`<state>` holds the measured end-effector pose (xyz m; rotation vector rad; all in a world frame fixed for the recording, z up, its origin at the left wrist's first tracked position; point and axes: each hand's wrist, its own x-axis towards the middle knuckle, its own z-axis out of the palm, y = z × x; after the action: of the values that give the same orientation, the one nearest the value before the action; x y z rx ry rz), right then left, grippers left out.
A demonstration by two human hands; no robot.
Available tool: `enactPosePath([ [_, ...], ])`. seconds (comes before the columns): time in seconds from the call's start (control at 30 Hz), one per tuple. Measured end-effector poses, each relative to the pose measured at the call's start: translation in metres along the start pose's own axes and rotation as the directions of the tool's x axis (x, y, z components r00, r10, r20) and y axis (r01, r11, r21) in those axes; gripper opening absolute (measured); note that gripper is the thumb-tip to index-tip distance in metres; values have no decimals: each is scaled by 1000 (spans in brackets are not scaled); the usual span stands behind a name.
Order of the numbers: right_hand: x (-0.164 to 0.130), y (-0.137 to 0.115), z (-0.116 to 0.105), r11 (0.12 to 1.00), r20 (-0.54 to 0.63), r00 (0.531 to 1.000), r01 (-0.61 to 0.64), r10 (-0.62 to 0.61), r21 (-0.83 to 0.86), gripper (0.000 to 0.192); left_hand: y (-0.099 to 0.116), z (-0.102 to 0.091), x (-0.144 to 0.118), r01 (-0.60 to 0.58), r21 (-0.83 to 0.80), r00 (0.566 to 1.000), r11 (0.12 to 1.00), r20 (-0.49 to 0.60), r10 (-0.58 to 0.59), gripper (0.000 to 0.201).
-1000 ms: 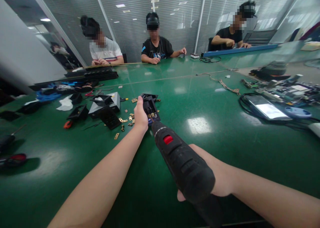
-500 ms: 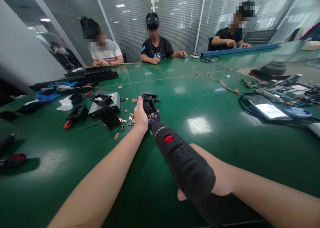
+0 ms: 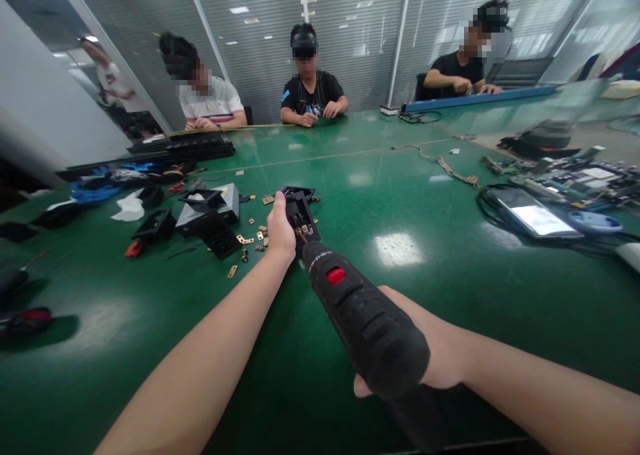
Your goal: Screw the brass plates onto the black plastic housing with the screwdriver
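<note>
At the middle of the green counter (image 3: pixel 450 255), straight ahead of the person, sits an open black box (image 3: pixel 299 208) with brass fittings (image 3: pixel 305 229) inside its near end. The left hand (image 3: pixel 281 232) grasps the box along its left side, thumb on top; its other fingers are mostly hidden. The right hand (image 3: pixel 443 348) is clenched around the handle of a black power drill (image 3: pixel 367 322), whose thin bit (image 3: pixel 304 238) points into the near end of the box; whether the tip touches a fitting, I cannot tell.

Over the last second, box, drill and both hands have hardly shifted, which suggests the work is staying on that one spot. The change is farther off: the middle co-worker (image 3: pixel 314 95) now has both hands together, and a standing person (image 3: pixel 113 82) shows at far left. Neither seems to affect the drilling end.

Just left of the box lie loose brass plates (image 3: pixel 245 240); beyond them, a grey case (image 3: pixel 231 205) and black housings (image 3: pixel 155 225). Well to the right are a phone (image 3: pixel 540 216) and circuit boards (image 3: pixel 595 185).
</note>
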<state>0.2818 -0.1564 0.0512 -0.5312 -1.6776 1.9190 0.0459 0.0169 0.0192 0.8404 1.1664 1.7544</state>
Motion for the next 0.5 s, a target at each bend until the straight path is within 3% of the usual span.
enactPosePath([
  [0.5,1,1,-2,999,1,1000,7,-7,-54,53,1,2,-2,12,-22,1000,1000,-17,-13,84],
])
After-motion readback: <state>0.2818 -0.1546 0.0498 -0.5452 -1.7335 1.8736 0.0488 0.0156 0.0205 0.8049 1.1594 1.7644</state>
